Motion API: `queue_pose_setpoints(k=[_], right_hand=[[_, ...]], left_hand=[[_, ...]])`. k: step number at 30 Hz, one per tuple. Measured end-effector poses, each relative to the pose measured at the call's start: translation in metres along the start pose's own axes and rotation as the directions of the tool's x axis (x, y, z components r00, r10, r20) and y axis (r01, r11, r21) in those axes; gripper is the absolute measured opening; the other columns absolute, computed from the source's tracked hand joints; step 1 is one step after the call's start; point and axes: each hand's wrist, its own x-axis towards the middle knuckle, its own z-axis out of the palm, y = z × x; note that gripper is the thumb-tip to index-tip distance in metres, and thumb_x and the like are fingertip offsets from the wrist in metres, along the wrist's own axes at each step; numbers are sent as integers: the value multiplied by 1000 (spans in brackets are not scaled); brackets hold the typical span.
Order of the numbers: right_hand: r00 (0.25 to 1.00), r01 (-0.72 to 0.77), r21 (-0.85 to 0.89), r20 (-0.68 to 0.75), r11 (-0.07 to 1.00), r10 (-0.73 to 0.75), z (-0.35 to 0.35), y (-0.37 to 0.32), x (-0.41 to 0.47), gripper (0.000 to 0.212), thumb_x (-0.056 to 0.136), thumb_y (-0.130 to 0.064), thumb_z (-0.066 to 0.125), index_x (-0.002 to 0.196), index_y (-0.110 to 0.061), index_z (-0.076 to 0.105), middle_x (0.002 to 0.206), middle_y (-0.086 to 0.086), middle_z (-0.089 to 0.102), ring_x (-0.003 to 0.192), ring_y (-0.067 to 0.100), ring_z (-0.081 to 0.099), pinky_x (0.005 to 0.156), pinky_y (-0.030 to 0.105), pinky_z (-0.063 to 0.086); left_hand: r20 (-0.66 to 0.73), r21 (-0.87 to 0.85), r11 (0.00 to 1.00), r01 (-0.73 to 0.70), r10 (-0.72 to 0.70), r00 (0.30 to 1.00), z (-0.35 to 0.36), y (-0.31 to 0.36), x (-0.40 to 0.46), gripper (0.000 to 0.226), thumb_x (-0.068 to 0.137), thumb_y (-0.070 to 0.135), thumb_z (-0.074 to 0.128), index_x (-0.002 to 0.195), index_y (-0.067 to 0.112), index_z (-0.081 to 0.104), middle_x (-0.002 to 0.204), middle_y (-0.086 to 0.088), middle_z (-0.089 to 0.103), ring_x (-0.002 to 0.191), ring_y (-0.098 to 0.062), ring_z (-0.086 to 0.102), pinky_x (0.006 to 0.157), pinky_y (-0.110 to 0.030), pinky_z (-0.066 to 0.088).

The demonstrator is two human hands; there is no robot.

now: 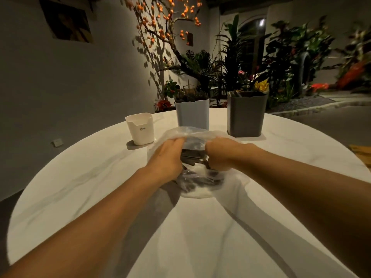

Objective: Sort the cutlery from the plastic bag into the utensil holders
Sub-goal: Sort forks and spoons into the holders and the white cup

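Step in hand, by my read: opening plastic bag [197, 157]. Your left hand [167, 157] and right hand [221, 154] each grip thin, crinkly clear film at bag mouth, spreading it. Dark cutlery [192, 157] sits between hands, inside bag on counter [100, 197]. Beyond hands: white holder [140, 129], pale blue holder [192, 114], dark grey holder [246, 115], rigid plastic tubs. Next: reach in, pick one piece.

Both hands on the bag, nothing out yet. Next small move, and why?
Probably pull the bag's mouth wider. Left hand and right hand both grip the plastic bag at its top edge, the dark cutlery lies inside under the film, and the three holders behind look unfed, so access comes first.
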Motion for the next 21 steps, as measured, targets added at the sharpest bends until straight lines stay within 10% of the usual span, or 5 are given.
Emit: queue_pose_setpoints(k=[4, 8, 14, 21], right_hand=[[996, 47, 246, -82, 968, -27, 21, -11, 14, 19, 96, -33, 61, 108, -19, 67, 95, 0, 69, 89, 18, 62, 86, 31, 54], [987, -158, 212, 46, 964, 152, 46, -19, 21, 82, 91, -76, 35, 150, -19, 36, 144, 11, 48, 132, 31, 45, 113, 47, 35], [953, 125, 163, -293, 979, -73, 48, -23, 20, 34, 99, -33, 55, 131, -24, 60, 125, 5, 63, 116, 28, 60, 105, 44, 46], [932, 204, 387, -358, 899, -57, 35, -12, -5, 48, 90, -26, 71, 130, -24, 46, 117, 3, 65, 103, 23, 62, 88, 37, 55]], left_hand=[[-143, -136, 991, -17, -2, 990, 12, 7, 6, 79, 86, -12, 58, 149, 30, 35, 153, 4, 37, 135, -21, 41, 107, -31, 39], [-211, -213, 976, 39, -85, 974, 35, -3, 2, 56, 94, 1, 53, 145, 20, 43, 144, -4, 50, 130, -22, 47, 112, -35, 39], [-175, -237, 971, -22, -21, 984, 46, -16, 5, 44, 96, 3, 49, 133, 26, 56, 130, 2, 61, 114, -11, 56, 106, -26, 42], [-126, -155, 988, 9, -28, 992, 43, -19, 0, 50, 92, 1, 54, 135, 25, 57, 129, 2, 63, 118, -17, 57, 106, -34, 46]])
